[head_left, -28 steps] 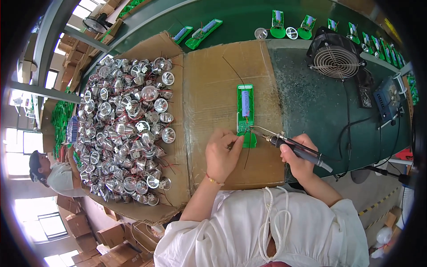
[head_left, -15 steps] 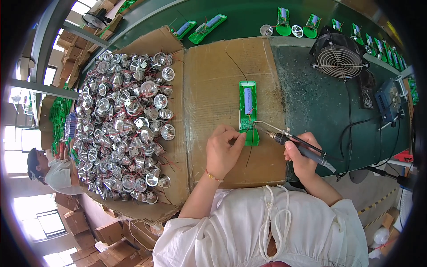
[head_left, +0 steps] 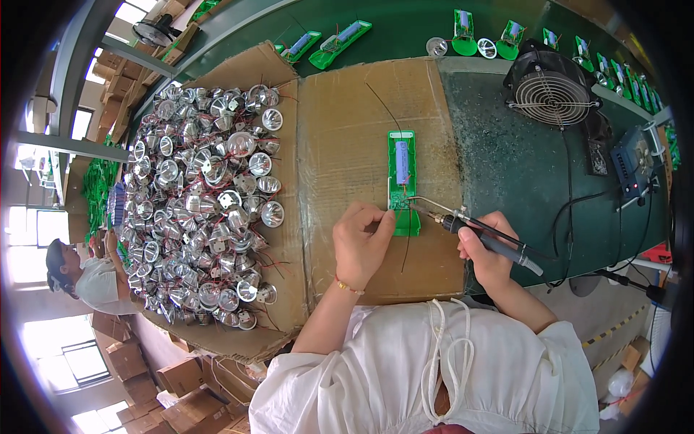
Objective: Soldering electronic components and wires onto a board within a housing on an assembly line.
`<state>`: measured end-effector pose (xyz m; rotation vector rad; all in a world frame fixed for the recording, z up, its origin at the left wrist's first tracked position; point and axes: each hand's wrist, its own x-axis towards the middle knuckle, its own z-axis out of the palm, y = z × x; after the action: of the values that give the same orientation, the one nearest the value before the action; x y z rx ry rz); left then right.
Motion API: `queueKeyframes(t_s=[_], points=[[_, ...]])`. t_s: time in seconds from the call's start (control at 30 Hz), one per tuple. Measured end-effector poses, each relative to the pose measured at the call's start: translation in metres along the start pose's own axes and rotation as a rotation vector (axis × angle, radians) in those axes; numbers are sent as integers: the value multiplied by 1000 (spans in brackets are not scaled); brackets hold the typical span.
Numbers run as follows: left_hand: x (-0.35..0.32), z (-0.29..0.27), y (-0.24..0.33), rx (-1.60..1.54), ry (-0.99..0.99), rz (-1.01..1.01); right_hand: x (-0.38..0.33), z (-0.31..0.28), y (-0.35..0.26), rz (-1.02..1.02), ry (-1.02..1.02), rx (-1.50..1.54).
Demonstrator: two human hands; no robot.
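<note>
A long green plastic housing (head_left: pixel 408 226) lies on the cardboard, carrying a purple cylindrical battery cell (head_left: pixel 402 160) and a small circuit board (head_left: pixel 399 200). Thin dark wires stick out from its top and bottom ends. My left hand (head_left: pixel 359 242) is closed, its thumb and forefinger pinching at the housing's lower left edge. In my right hand (head_left: pixel 491 249) I grip a soldering iron (head_left: pixel 491 240) with a thin metal feed tube (head_left: pixel 434 202) alongside. The iron's tip and the tube's end meet at the board, where exact contact is too small to tell.
A cardboard tray (head_left: pixel 285 289) at left is heaped with silver reflector cups (head_left: pixel 217 170) trailing red and black wires. A black fan (head_left: pixel 553 98) and a blue soldering station (head_left: pixel 635 165) stand at right. More green housings (head_left: pixel 340 45) line the back. Another person (head_left: pixel 97 278) is at far left.
Both hands and the iron stay nearly in place at the board. The housing appears shifted very slightly left. The person at far left has moved an arm.
</note>
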<state>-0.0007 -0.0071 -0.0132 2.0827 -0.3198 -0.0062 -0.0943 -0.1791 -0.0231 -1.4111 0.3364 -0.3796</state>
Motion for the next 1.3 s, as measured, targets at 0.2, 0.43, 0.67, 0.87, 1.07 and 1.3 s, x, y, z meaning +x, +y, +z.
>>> queueKeyframes(t_s=[0.2, 0.43, 0.67, 0.87, 1.07, 1.3], points=[[0, 2, 0, 11, -1, -50, 4, 6, 1, -3, -20, 4], [1, 5, -3, 23, 18, -35, 5, 7, 3, 7, -15, 30], [2, 5, -5, 35, 17, -43, 1, -2, -4, -42, 65, 17], [3, 3, -6, 67, -1, -19, 3, -10, -2, -6, 66, 31], [7, -9, -3, -126, -36, -191, 11, -32, 1, -18, 129, 42], [131, 42, 20, 307, -142, 175, 25, -41, 8, 85, 205, 63]])
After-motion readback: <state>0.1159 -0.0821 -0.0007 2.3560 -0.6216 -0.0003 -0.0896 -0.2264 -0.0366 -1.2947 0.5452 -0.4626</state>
